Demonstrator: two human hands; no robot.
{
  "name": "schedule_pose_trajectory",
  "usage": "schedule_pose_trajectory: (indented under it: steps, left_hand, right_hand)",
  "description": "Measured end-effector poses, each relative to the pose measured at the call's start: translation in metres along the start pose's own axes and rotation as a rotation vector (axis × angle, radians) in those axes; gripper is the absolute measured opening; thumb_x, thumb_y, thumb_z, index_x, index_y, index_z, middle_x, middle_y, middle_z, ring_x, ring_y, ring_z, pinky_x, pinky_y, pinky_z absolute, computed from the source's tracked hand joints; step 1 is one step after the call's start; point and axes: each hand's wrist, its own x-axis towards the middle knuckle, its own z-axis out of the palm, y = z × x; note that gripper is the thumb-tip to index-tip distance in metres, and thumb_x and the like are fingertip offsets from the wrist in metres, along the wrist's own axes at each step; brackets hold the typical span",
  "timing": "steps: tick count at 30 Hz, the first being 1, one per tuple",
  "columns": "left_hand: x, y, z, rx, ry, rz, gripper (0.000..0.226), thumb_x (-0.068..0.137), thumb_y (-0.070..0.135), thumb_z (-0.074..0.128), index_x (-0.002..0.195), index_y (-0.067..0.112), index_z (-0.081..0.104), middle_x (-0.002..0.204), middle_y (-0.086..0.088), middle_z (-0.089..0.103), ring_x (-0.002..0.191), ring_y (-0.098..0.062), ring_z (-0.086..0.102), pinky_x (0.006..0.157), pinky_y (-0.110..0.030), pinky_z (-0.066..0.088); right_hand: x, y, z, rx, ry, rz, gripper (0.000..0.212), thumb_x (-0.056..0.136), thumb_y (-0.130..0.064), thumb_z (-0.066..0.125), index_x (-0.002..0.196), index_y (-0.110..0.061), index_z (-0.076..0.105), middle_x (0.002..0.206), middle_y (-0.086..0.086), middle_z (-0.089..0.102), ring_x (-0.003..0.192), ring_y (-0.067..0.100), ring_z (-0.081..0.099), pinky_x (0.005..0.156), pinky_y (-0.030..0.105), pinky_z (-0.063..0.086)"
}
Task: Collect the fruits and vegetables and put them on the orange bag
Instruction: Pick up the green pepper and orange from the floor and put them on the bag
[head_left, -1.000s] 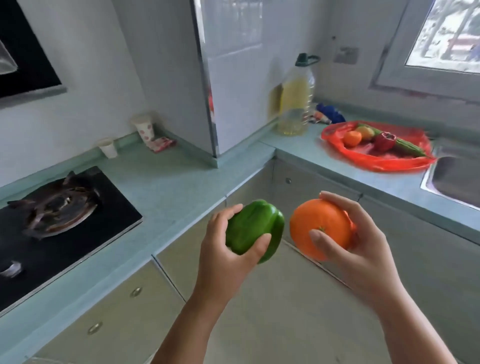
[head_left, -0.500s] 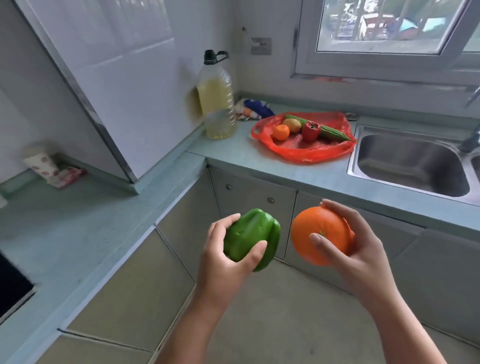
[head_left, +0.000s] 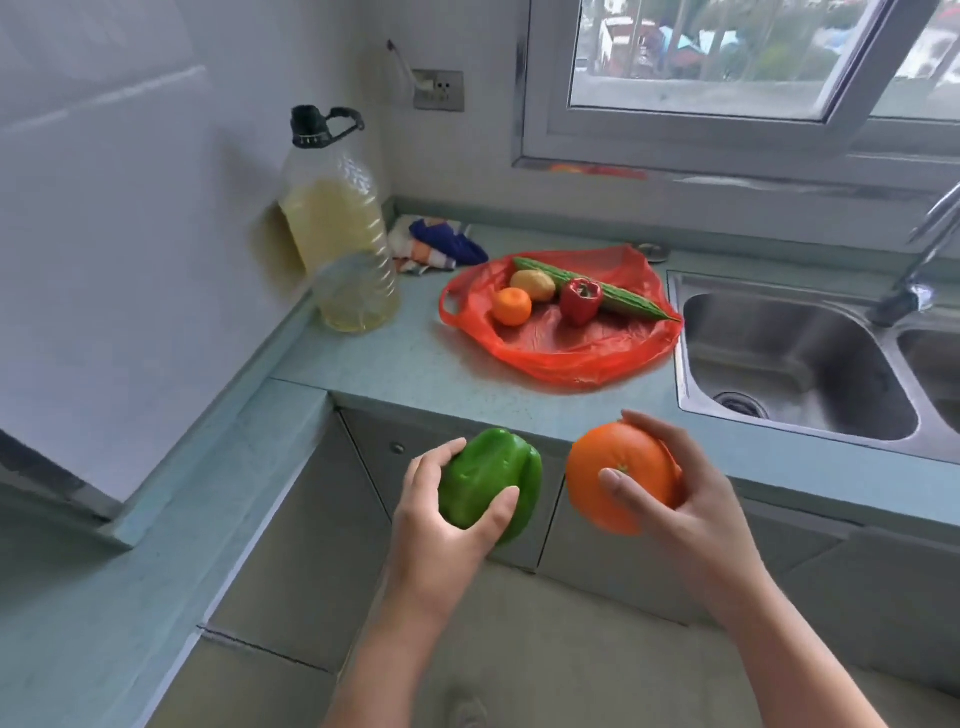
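My left hand (head_left: 441, 535) grips a green bell pepper (head_left: 491, 480) in front of the cabinet doors. My right hand (head_left: 675, 499) holds a large orange (head_left: 613, 475) beside it, just below the counter edge. The orange bag (head_left: 566, 340) lies flat on the counter beyond both hands. On it rest a small orange (head_left: 511, 306), a yellowish potato (head_left: 532, 285), a red bell pepper (head_left: 581, 301) and a long green bitter gourd (head_left: 618, 299).
A big oil bottle (head_left: 340, 234) stands at the counter's left by the white wall. A folded cloth (head_left: 439, 245) lies behind the bag. A steel sink (head_left: 789, 364) with a tap (head_left: 924, 249) is to the right, under a window.
The view has swung right from the stove toward the sink counter, and the bag has come closer and more central. Both hands keep their fruit, held in the same pose.
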Motion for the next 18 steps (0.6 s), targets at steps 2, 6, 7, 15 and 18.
schedule_pose_trajectory:
  steps: [2, 6, 7, 15, 18]
  left_hand:
    - [0.035, -0.006, 0.000, 0.005, -0.023, 0.010, 0.055, 0.054, 0.059, 0.065, 0.104, 0.043, 0.049, 0.111, 0.017, 0.053, 0.100, 0.009, 0.050, 0.078, -0.001, 0.038]
    - [0.088, -0.021, 0.008, 0.032, -0.093, 0.036, 0.055, 0.065, 0.037, 0.080, 0.112, 0.032, 0.051, 0.109, 0.016, 0.051, 0.098, 0.016, 0.046, 0.076, 0.003, 0.034]
    - [0.097, -0.025, 0.011, 0.041, -0.103, 0.038, 0.054, 0.066, 0.033, 0.080, 0.112, 0.031, 0.051, 0.108, 0.017, 0.050, 0.098, 0.016, 0.045, 0.075, 0.003, 0.033]
    - [0.166, -0.042, 0.052, 0.106, -0.172, 0.040, 0.058, 0.064, 0.043, 0.072, 0.116, 0.028, 0.050, 0.107, 0.021, 0.044, 0.102, 0.009, 0.044, 0.077, 0.004, 0.030]
    - [0.195, -0.044, 0.075, 0.147, -0.194, 0.038, 0.058, 0.071, 0.033, 0.076, 0.121, 0.022, 0.049, 0.111, 0.012, 0.045, 0.099, -0.001, 0.045, 0.078, 0.004, 0.030]
  right_hand:
    - [0.032, -0.004, 0.015, -0.023, 0.015, -0.005, 0.062, 0.048, -0.059, 0.065, 0.108, -0.046, 0.054, 0.105, -0.020, 0.058, 0.090, -0.004, 0.058, 0.075, 0.015, 0.048]
    - [0.080, 0.003, 0.034, -0.059, 0.056, 0.017, 0.061, 0.049, -0.061, 0.062, 0.108, -0.049, 0.051, 0.107, -0.023, 0.055, 0.094, -0.003, 0.056, 0.080, 0.022, 0.047]
    - [0.088, 0.008, 0.036, -0.067, 0.065, 0.030, 0.061, 0.049, -0.061, 0.062, 0.108, -0.049, 0.051, 0.107, -0.023, 0.054, 0.095, -0.001, 0.056, 0.082, 0.026, 0.048]
    - [0.159, 0.049, 0.032, -0.085, 0.117, 0.122, 0.053, 0.058, -0.052, 0.067, 0.108, -0.044, 0.050, 0.110, -0.009, 0.055, 0.095, 0.006, 0.056, 0.080, 0.031, 0.048]
    - [0.191, 0.064, 0.025, -0.087, 0.118, 0.141, 0.052, 0.062, -0.046, 0.066, 0.111, -0.040, 0.049, 0.109, -0.010, 0.053, 0.094, 0.005, 0.055, 0.074, 0.026, 0.048]
